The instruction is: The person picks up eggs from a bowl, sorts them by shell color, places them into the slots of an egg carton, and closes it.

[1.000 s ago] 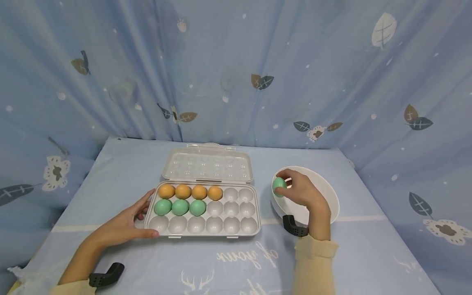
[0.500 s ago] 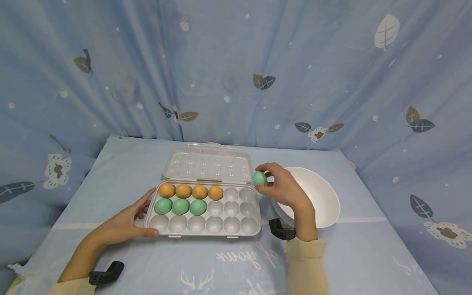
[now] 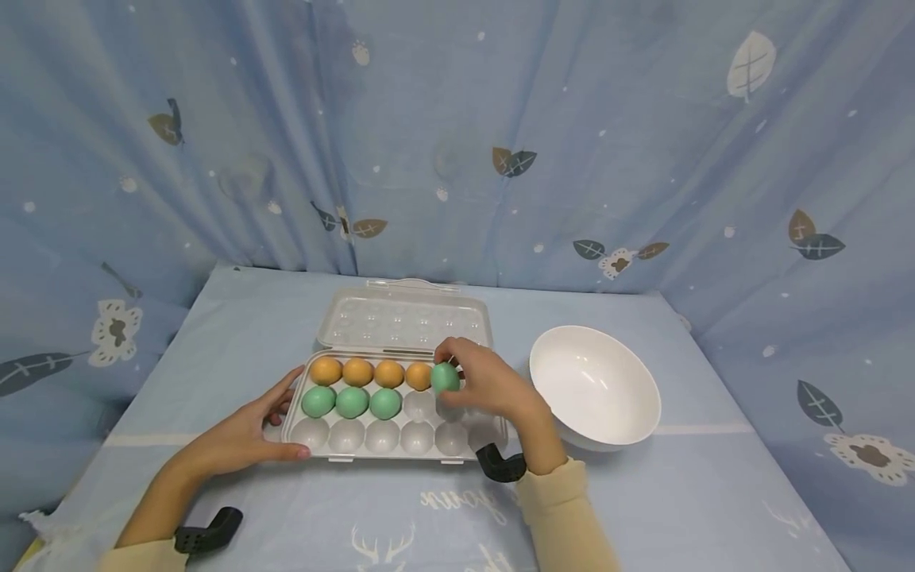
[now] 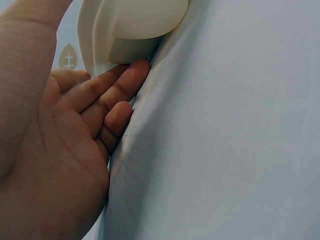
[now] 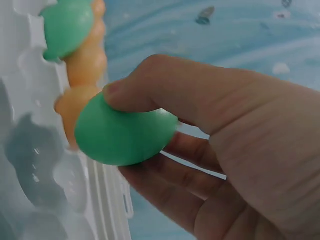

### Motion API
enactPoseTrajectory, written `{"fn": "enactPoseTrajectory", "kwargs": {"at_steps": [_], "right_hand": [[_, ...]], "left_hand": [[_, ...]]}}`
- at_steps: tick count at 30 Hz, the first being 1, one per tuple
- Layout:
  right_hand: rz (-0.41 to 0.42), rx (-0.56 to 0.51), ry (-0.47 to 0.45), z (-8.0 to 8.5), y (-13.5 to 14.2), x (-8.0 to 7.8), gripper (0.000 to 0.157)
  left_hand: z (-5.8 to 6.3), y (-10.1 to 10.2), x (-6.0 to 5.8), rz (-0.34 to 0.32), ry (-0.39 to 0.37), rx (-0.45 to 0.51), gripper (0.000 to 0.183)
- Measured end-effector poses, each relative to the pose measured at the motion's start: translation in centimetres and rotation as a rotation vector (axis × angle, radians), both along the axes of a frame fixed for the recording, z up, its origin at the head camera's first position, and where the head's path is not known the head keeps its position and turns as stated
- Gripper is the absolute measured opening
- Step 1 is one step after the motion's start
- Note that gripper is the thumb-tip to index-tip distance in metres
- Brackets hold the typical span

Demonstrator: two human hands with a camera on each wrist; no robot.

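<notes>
Pinched between the thumb and fingers of my right hand [image 3: 493,385] is a green egg [image 3: 445,379], over the back row of the white egg tray [image 3: 382,436]. In the right wrist view, this green egg [image 5: 120,135] shows close above the tray cups, beside an orange egg [image 5: 75,107]. Several orange eggs [image 3: 357,372] fill the back row from the left, and three green eggs [image 3: 352,403] sit in the middle row. My left hand [image 3: 232,437] rests at the tray's left end, thumb at the front corner, fingers [image 4: 117,95] loosely bent against its side.
The tray's clear lid [image 3: 403,322] lies folded back behind it. A white bowl [image 3: 596,385] with nothing in it stands to the right. A blue patterned curtain [image 3: 429,159] hangs behind the cloth-covered table [image 3: 700,492].
My right hand has carried the green egg from the bowl leftward to the tray's back row, beside the last orange egg. My left hand has stayed at the tray's left end.
</notes>
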State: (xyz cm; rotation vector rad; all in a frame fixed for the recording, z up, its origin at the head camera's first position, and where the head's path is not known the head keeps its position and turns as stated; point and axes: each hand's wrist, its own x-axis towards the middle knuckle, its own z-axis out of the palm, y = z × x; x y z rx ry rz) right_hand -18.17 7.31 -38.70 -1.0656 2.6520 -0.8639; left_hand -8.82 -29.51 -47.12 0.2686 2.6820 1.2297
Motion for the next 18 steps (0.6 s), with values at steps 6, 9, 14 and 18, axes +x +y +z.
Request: {"fn": "enactPoseTrajectory", "kwargs": {"at_steps": [6, 9, 14, 18], "right_hand": [[0.052, 0.068, 0.066, -0.4, -2.1, 0.7, 0.046], [0.078, 0.107, 0.093, -0.6, -2.9, 1.0, 0.046], [0.084, 0.156, 0.124, -1.0, -3.7, 1.5, 0.047], [0.063, 0.184, 0.136, -1.1, -3.9, 1.7, 0.046]], "left_hand": [[0.0, 0.0, 0.0, 0.003, -0.002, -0.003, 0.121], [0.1, 0.0, 0.0, 0.005, -0.002, 0.001, 0.121], [0.1, 0.0, 0.0, 0.003, 0.007, 0.003, 0.12], [0.1, 0.0, 0.0, 0.001, 0.01, 0.001, 0.12]]}}
